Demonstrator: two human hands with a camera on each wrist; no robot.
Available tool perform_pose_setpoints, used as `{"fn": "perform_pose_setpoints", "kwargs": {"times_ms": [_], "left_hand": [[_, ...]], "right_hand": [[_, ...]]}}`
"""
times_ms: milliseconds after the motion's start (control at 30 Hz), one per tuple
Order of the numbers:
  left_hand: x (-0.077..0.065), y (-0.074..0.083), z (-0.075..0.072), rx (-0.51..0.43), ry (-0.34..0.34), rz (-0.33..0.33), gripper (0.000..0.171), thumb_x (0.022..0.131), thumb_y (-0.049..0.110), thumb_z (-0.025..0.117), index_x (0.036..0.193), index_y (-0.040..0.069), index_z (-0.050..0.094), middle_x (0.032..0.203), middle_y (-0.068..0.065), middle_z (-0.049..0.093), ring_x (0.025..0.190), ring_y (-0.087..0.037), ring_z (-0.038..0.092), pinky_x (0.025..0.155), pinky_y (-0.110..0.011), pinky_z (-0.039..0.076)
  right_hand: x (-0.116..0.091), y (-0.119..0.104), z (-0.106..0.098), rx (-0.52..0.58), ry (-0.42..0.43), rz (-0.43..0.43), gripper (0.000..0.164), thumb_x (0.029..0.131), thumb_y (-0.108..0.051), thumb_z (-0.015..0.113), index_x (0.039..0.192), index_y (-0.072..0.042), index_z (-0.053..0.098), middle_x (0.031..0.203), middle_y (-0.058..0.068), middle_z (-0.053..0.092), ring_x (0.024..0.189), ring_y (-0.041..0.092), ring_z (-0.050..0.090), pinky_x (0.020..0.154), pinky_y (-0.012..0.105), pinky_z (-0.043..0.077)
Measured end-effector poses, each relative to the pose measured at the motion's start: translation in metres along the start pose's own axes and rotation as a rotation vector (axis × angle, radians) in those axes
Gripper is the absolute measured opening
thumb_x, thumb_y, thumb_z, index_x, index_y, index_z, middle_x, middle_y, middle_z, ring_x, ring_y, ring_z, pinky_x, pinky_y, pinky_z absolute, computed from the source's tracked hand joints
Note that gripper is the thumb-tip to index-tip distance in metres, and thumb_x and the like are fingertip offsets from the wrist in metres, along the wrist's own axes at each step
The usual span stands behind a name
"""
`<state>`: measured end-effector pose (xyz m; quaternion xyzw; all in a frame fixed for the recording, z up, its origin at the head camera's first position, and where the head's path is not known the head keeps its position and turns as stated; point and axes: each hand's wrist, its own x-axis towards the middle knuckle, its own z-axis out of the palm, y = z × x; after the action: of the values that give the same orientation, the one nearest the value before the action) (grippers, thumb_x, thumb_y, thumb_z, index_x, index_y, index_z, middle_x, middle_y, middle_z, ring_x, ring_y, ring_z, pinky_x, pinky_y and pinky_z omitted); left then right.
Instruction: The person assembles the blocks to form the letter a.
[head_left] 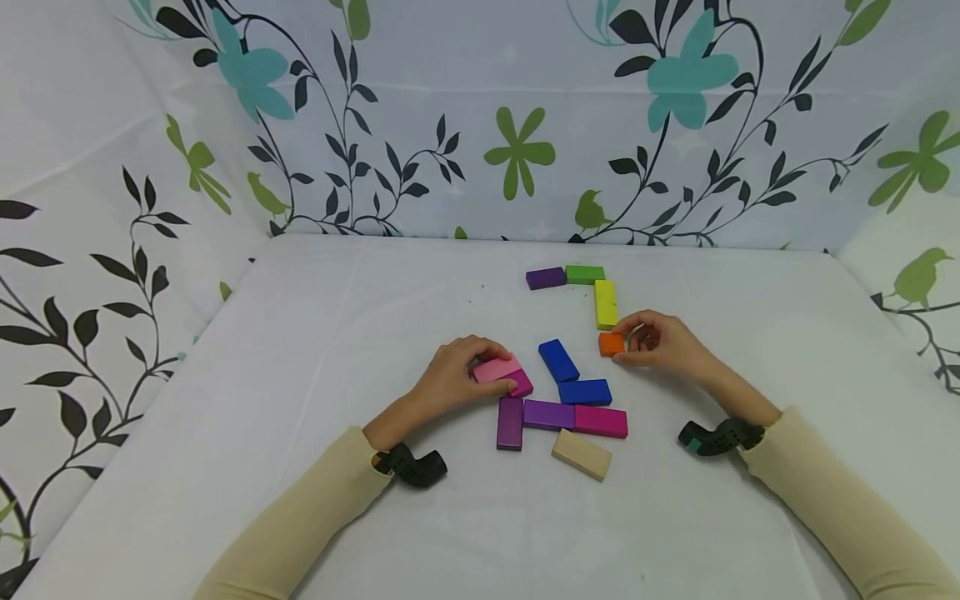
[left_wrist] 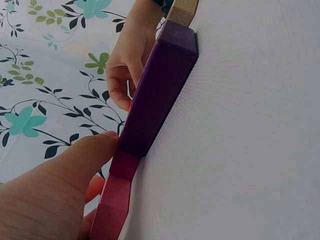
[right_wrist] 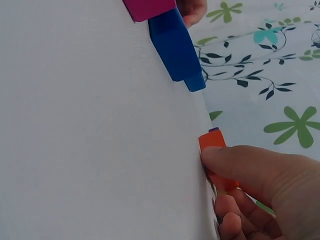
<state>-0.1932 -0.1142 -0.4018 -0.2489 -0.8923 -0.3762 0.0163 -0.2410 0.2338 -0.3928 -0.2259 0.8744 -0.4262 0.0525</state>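
My left hand [head_left: 447, 377] spans a light pink block [head_left: 497, 367] and a magenta block [head_left: 521, 383] lying side by side, fingers along the far edge and thumb across the near side. Just below them a dark purple block [head_left: 510, 423] stands close in the row. Between thumb and fingertips, my right hand [head_left: 667, 346] pinches an orange block [head_left: 611, 344], at the near end of a yellow block [head_left: 606, 304]. In the right wrist view the thumb presses the face of the orange block [right_wrist: 212, 141].
Two blue blocks [head_left: 558, 360] meet at an angle between the hands. A purple block [head_left: 548, 414] and a deep pink block [head_left: 601, 421] continue the lower row, with a plain wooden block [head_left: 581, 455] below. Farther back lie a green block [head_left: 585, 275] and another purple block [head_left: 546, 277].
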Motion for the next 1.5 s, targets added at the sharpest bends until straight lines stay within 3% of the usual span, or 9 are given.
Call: {"fn": "perform_pose_setpoints", "kwargs": {"times_ms": [567,867,1500], "left_hand": [[-0.001,0.000,-0.002,0.013,-0.010,-0.001,0.039,0.079,0.035,0.080,0.113,0.018,0.069,0.107,0.001,0.066,0.101,-0.016,0.055,0.091,-0.044,0.037],[-0.002,0.001,-0.004,0.016,-0.017,-0.006,0.039,0.080,0.035,0.080,0.113,0.018,0.068,0.108,0.001,0.065,0.101,-0.016,0.055,0.093,-0.045,0.037],[-0.001,0.001,-0.001,0.009,-0.008,-0.011,0.039,0.080,0.035,0.080,0.113,0.018,0.068,0.106,0.001,0.065,0.101,-0.016,0.055,0.090,-0.042,0.037]], "right_hand": [[-0.002,-0.006,0.014,-0.030,0.089,0.019,0.040,0.083,-0.007,0.077,0.116,0.006,0.058,0.094,0.016,0.057,0.076,0.016,0.048,0.062,0.015,0.039],[0.000,-0.003,0.017,0.013,0.109,0.004,0.041,0.083,-0.003,0.075,0.118,0.006,0.057,0.094,0.017,0.056,0.074,0.014,0.046,0.062,0.015,0.039],[-0.001,-0.006,0.014,-0.009,0.130,-0.013,0.038,0.083,-0.003,0.076,0.115,0.007,0.058,0.092,0.017,0.057,0.072,0.012,0.046,0.060,0.015,0.039]]}}
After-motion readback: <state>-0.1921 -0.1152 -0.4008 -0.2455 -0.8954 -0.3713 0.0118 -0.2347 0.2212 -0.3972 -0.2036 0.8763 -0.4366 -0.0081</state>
